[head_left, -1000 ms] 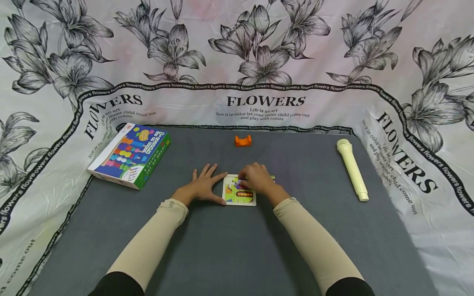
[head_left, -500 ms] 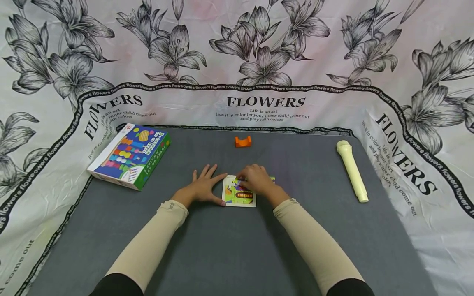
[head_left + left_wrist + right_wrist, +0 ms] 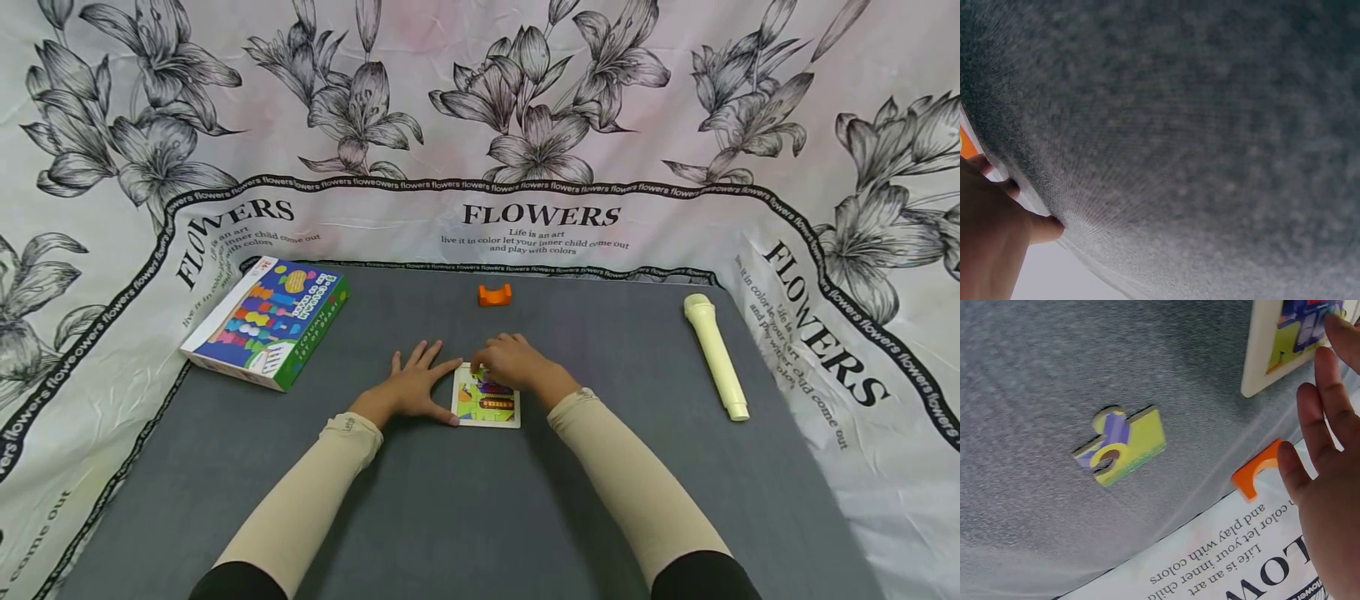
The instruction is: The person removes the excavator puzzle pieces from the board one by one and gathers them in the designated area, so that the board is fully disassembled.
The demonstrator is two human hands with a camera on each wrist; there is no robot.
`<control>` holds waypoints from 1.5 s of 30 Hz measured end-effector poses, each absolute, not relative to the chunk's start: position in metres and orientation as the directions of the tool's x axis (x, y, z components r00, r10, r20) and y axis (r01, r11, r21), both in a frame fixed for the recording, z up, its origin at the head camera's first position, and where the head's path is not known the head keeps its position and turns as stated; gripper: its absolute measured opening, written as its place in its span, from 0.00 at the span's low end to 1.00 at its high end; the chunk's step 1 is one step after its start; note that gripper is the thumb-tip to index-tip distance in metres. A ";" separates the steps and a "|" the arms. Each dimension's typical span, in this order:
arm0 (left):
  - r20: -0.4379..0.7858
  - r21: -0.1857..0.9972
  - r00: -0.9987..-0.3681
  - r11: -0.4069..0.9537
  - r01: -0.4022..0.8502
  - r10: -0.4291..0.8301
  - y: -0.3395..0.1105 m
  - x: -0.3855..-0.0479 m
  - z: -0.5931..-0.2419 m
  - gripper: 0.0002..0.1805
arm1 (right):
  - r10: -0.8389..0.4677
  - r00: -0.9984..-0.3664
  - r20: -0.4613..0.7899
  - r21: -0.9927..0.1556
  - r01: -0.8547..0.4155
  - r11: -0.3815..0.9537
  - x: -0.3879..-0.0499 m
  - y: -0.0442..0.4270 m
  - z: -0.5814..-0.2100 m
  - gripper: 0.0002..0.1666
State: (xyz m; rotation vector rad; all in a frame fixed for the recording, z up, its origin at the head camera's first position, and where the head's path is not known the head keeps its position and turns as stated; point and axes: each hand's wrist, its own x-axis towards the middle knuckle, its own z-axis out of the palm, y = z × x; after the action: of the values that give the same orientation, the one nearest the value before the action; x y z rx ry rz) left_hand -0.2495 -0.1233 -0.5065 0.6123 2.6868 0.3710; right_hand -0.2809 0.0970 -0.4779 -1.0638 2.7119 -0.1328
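On matt grey cloth (image 3: 480, 508), we list: cream-framed square picture puzzle (image 3: 487, 405); left hand (image 3: 409, 390), fingers spread, at its nine o'clock; right hand (image 3: 513, 362), one o'clock, grip undeterminable to us. Hazard: the left hand slackening could let the puzzle skid.

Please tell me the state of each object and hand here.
Puzzle board: lying flat, partly covered
Loose puzzle piece: flat, off the board
Left hand: fingers spread, touching the board
Right hand: over the board, grip unclear
Box: closed, lying flat
Orange piece: untouched
Pale yellow stick: lying, untouched
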 end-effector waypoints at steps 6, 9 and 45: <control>-0.277 0.329 -0.840 0.868 0.373 0.466 -0.119 -0.250 -0.510 0.58 | -0.669 -0.713 -0.210 -0.176 -0.646 0.743 -0.281 0.100 -0.474 0.15; -0.269 0.335 -0.839 0.863 0.379 0.473 -0.117 -0.251 -0.510 0.58 | -0.656 -0.725 -0.213 -0.195 -0.626 0.755 -0.281 0.101 -0.474 0.15; -0.253 0.363 -0.843 0.854 0.372 0.474 -0.122 -0.246 -0.504 0.59 | -0.481 -0.866 -0.136 -0.618 -0.305 0.724 -0.287 0.205 -0.450 0.07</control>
State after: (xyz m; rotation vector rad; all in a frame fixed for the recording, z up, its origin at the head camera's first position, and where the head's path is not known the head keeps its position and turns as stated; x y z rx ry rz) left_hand -0.2458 -0.1217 -0.5038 0.6341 2.6946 0.4313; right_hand -0.2867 0.2051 -0.4505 -0.6169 2.6422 -0.8736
